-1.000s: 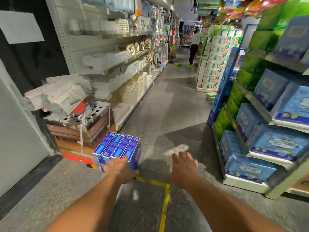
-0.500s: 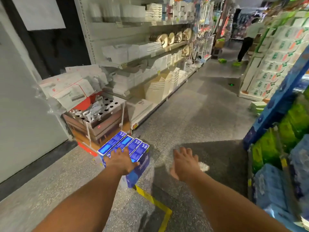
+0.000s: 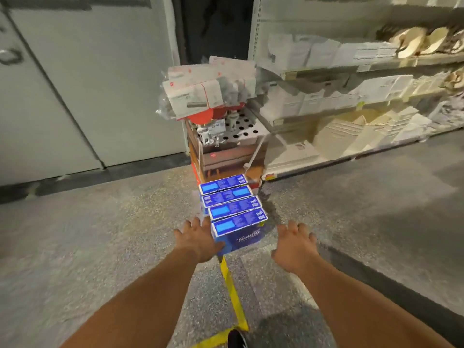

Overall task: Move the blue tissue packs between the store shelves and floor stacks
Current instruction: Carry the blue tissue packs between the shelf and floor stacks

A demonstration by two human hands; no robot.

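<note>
Speckled grey aisle floor [image 3: 100,247], blue packs at the end of the white shelves [image 3: 351,104].

Left hand [image 3: 198,241] rests spread fingers on the near-left corner of the four-wide blue cardboard tissue pack bundle [image 3: 232,209], on the floor at its 1 o'clock; the row runs away toward 12. Right hand [image 3: 296,243] hovers open at the bundle's 4 o'clock, farther off. Since earlier, the view has swung left and the left hand slid off the top.

Both hands reach forward, left hand [image 3: 199,238] and right hand [image 3: 296,243] spread.
</note>
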